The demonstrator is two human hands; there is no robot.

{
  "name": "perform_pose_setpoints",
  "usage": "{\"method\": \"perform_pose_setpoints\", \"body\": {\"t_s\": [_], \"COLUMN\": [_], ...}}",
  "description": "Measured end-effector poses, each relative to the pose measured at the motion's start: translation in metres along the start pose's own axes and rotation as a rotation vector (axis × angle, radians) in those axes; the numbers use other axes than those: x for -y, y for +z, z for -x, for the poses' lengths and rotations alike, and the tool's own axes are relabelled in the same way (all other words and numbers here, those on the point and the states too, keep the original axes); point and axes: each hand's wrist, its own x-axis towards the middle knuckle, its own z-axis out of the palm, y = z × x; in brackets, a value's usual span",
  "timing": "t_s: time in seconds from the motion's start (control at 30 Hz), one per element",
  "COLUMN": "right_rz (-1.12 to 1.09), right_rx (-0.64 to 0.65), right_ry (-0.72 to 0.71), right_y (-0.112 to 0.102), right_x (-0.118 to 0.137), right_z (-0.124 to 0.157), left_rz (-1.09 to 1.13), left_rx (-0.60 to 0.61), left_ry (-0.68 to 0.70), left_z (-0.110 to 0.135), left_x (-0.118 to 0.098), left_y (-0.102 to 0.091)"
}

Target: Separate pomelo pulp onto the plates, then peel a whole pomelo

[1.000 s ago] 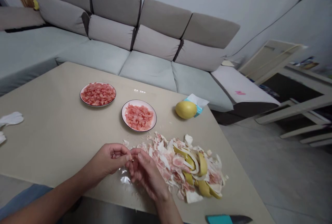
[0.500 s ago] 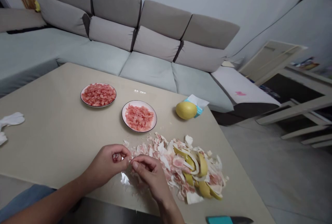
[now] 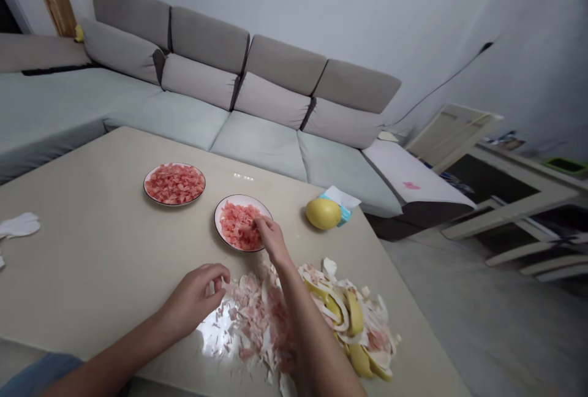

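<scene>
My right hand (image 3: 269, 236) reaches over the near white plate (image 3: 220, 215) of pink pomelo flesh, fingers pinched together at the plate's right side; what they pinch is too small to name. My left hand (image 3: 195, 297) hovers curled above the table beside the heap of pomelo peel and membrane scraps (image 3: 316, 317), thumb and fingers close together on something I cannot make out. A second plate (image 3: 174, 184) heaped with pink flesh stands further left. A whole yellow pomelo (image 3: 323, 213) rests at the table's far right.
The beige table (image 3: 92, 244) ends close to the peel heap on the right. White gloves (image 3: 18, 225) lie at the left edge. A tissue pack (image 3: 342, 201) sits behind the pomelo. A grey sofa (image 3: 257, 139) runs behind the table.
My right hand left the scraps and reached forward to the near plate. My left hand stayed near the pile. The camera tilted up, so the knife at the near edge is out of view.
</scene>
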Motion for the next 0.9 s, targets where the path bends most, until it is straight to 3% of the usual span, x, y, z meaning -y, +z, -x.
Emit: {"method": "perform_pose_setpoints", "body": {"t_s": [0.17,0.43,0.53,0.67,0.8,0.9], "right_rz": [0.234,0.478,0.490,0.449,0.210,0.135], "right_rx": [0.029,-0.080,-0.072,-0.012,0.034,0.089], "right_ry": [-0.045,-0.177,-0.206,-0.222,-0.332,-0.318], "right_y": [0.003,-0.013,-0.019,-0.022,-0.020,-0.012], "right_x": [-0.010,0.002,0.006,0.016,0.033,0.040], "right_z": [-0.035,-0.038,-0.032,0.004,0.073,0.126], "left_rz": [-0.075,0.070,0.232,0.652,1.185,1.370], "left_rx": [0.080,0.063,0.012,0.004,0.062,0.101], "left_ry": [0.036,-0.103,-0.122,-0.281,-0.448,-0.498], "left_z": [-0.002,-0.005,-0.007,-0.008,-0.007,-0.004], "left_x": [0.009,0.007,0.007,0.007,0.005,-0.003], "left_y": [0.000,0.001,0.000,-0.001,-0.001,-0.001]}}
